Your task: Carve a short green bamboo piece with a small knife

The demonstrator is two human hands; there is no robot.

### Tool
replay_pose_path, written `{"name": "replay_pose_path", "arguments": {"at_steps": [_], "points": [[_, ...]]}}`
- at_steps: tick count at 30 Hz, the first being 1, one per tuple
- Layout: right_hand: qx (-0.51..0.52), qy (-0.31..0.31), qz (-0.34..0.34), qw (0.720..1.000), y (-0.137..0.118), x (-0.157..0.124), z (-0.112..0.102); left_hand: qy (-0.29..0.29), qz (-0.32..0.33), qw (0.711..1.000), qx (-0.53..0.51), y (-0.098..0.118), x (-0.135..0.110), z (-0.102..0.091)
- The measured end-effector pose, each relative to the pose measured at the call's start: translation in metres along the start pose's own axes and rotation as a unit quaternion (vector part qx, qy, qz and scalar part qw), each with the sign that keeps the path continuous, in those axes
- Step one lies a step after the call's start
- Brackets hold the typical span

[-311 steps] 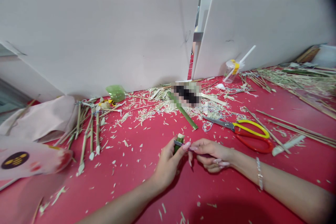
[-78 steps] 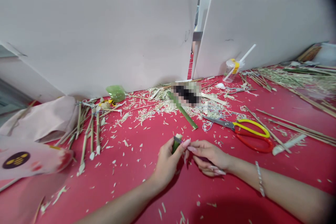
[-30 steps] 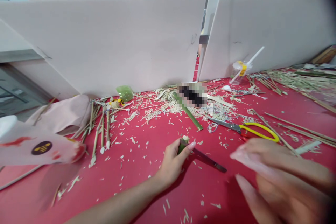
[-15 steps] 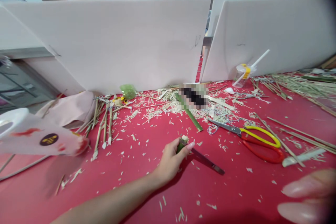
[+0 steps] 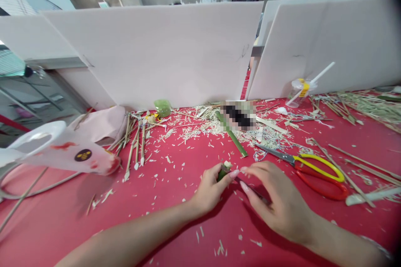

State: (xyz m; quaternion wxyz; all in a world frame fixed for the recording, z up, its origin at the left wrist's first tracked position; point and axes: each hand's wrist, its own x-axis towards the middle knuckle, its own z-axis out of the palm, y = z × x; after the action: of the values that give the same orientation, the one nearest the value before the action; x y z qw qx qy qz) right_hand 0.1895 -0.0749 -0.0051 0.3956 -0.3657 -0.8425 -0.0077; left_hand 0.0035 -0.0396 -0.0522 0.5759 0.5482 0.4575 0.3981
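My left hand (image 5: 210,187) is closed round a short green bamboo piece (image 5: 224,170) and holds it upright on the red table (image 5: 163,221). A thin dark blade (image 5: 254,192) sticks out of the piece to the right, mostly hidden under my right hand (image 5: 275,200). That hand hovers over the blade with its fingers spread and slightly curved, palm down, fingertips close to my left thumb. It holds nothing that I can see.
Yellow-and-red scissors (image 5: 308,167) lie to the right. Bamboo sticks (image 5: 136,146) and shavings (image 5: 194,127) litter the table, and a longer green strip (image 5: 232,135) lies behind my hands. A plastic cup with a straw (image 5: 301,87) stands against the white partitions (image 5: 163,54). A white bag (image 5: 65,152) rests at left.
My right hand let go of the blade, swung away to the lower right, and has now come back over the blade. My left hand kept hold of the bamboo piece. The view tilted up.
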Motion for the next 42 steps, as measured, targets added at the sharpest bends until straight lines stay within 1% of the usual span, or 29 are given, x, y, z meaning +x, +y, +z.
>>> {"name": "replay_pose_path", "arguments": {"at_steps": [3, 5, 7, 11, 15, 18, 22, 26, 28, 30, 31, 32, 33, 34, 36, 37, 38, 39, 40, 42], "points": [[-0.048, -0.072, 0.024, 0.996, 0.012, -0.007, 0.028, 0.009, 0.019, 1.0, 0.022, -0.001, 0.001, 0.0], [-0.051, -0.089, 0.024, 0.994, 0.021, -0.014, 0.037, 0.022, 0.019, 0.999, 0.017, -0.002, 0.003, 0.0], [-0.036, -0.092, 0.019, 0.995, 0.028, -0.02, 0.042, 0.026, 0.019, 0.999, 0.01, -0.003, 0.004, 0.0], [-0.008, -0.1, 0.019, 0.995, 0.037, -0.021, 0.043, 0.028, 0.024, 0.999, -0.005, -0.003, 0.005, 0.002], [0.028, -0.098, 0.028, 0.994, 0.036, -0.018, 0.041, 0.038, 0.029, 0.999, -0.011, -0.006, 0.006, 0.003], [0.06, -0.104, 0.051, 0.991, 0.033, -0.016, 0.04, 0.028, 0.018, 0.999, -0.021, -0.009, 0.007, 0.002], [0.067, -0.117, 0.096, 0.986, 0.033, -0.02, 0.043, 0.016, 0.014, 0.999, -0.037, -0.009, 0.007, 0.002], [0.083, -0.12, 0.116, 0.982, 0.037, -0.025, 0.048, 0.026, 0.011, 0.999, -0.035, -0.006, 0.006, 0.002], [0.116, -0.128, 0.12, 0.978, 0.037, -0.024, 0.048, 0.031, 0.015, 0.999, -0.025, -0.005, 0.006, 0.002], [0.168, -0.135, 0.136, 0.967, 0.037, -0.021, 0.046, 0.034, 0.017, 0.999, -0.011, -0.004, 0.005, 0.002], [0.201, -0.142, 0.154, 0.957, 0.036, -0.019, 0.045, 0.034, 0.017, 0.999, -0.005, -0.004, 0.005, 0.002], [0.241, -0.156, 0.181, 0.941, 0.036, -0.017, 0.044, 0.033, 0.017, 0.999, 0.001, -0.004, 0.005, 0.002], [0.287, -0.178, 0.216, 0.916, 0.035, -0.015, 0.043, 0.031, 0.016, 0.999, 0.006, -0.005, 0.005, 0.001], [0.338, -0.207, 0.258, 0.881, 0.036, -0.014, 0.043, 0.028, 0.016, 0.999, 0.011, -0.006, 0.004, 0.001], [0.444, -0.261, 0.335, 0.789, 0.038, -0.013, 0.043, 0.023, 0.015, 0.999, 0.019, -0.007, 0.004, 0.0], [0.488, -0.278, 0.362, 0.744, 0.039, -0.013, 0.044, 0.019, 0.013, 0.999, 0.022, -0.007, 0.004, 0.0], [0.523, -0.284, 0.38, 0.708, 0.041, -0.013, 0.045, 0.014, 0.011, 1.0, 0.023, -0.008, 0.004, 0.0], [0.549, -0.285, 0.391, 0.682, 0.042, -0.014, 0.046, 0.007, 0.009, 1.0, 0.022, -0.008, 0.003, 0.0], [0.57, -0.28, 0.397, 0.663, 0.043, -0.014, 0.046, 0.0, 0.007, 1.0, 0.019, -0.007, 0.003, -0.001], [0.599, -0.267, 0.405, 0.637, 0.043, -0.015, 0.047, -0.012, 0.006, 1.0, 0.011, -0.006, 0.003, -0.001]]}}
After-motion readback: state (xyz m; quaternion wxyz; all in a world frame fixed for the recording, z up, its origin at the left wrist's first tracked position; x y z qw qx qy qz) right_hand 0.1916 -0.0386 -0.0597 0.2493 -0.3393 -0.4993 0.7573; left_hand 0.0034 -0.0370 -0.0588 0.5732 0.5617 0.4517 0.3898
